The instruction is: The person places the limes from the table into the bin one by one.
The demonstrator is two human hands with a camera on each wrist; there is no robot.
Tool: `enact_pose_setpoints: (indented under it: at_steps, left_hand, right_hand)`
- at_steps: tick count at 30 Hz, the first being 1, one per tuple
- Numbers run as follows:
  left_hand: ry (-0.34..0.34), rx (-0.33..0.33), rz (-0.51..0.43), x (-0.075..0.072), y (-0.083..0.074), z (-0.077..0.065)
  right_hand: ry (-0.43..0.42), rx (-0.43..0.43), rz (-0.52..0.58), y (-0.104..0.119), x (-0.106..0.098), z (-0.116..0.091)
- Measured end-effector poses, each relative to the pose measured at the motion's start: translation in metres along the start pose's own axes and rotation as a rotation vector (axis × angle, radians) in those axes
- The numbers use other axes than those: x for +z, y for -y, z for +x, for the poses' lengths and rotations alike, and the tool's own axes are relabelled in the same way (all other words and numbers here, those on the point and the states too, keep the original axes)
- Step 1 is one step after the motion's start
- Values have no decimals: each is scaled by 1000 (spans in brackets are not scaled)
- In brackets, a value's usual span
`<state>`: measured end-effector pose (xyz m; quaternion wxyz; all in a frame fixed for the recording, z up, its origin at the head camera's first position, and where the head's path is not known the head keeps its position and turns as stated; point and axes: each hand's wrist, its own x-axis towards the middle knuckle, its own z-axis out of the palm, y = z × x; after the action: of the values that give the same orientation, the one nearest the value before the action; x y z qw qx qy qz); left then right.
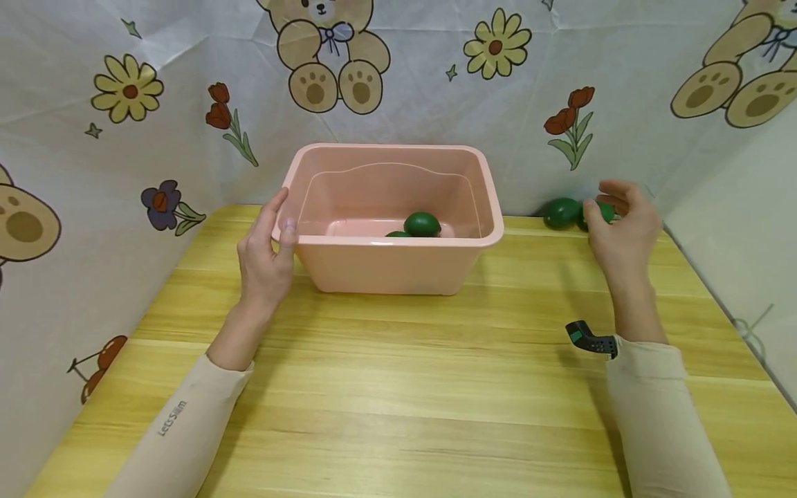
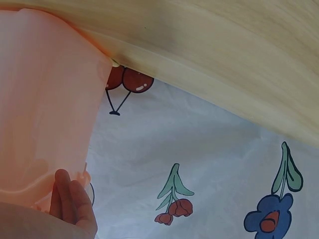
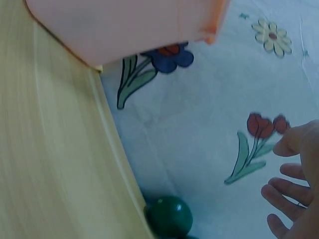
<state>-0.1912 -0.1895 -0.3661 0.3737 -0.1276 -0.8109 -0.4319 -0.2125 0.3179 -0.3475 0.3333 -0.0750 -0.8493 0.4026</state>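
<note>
A pink plastic bin (image 1: 398, 266) stands upright at the back of the table. My left hand (image 1: 264, 259) holds its left front corner, the thumb by the front rim and the fingers along the left side. In the left wrist view the fingers (image 2: 67, 194) lie against the pink wall. Inside the bin are a glossy dark green oval (image 1: 422, 224), like a lime or avocado, and part of another. Two more such ovals (image 1: 562, 213) sit at the back right. My right hand (image 1: 625, 228) hovers by the right-hand one, thumb and fingers apart, gripping nothing.
The wood-grain table (image 1: 398, 394) ends at a white cloth (image 1: 429, 117) printed with bears and flowers, which hangs close behind the bin. A white side wall (image 1: 741, 242) borders the table on the right. A black strap piece (image 1: 590, 339) sticks out from the right cuff.
</note>
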Motion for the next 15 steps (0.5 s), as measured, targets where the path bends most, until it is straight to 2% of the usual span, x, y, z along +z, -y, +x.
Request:
enact_pose_setpoints:
  at_steps: [8,15]
  left_hand:
    - [2,1,7,1,0,0]
    - [4,-3,5,0,-1,1]
  right_hand:
    - [63,143,-97,-31,-11,3]
    - [105,315,-143,-56,-18,4]
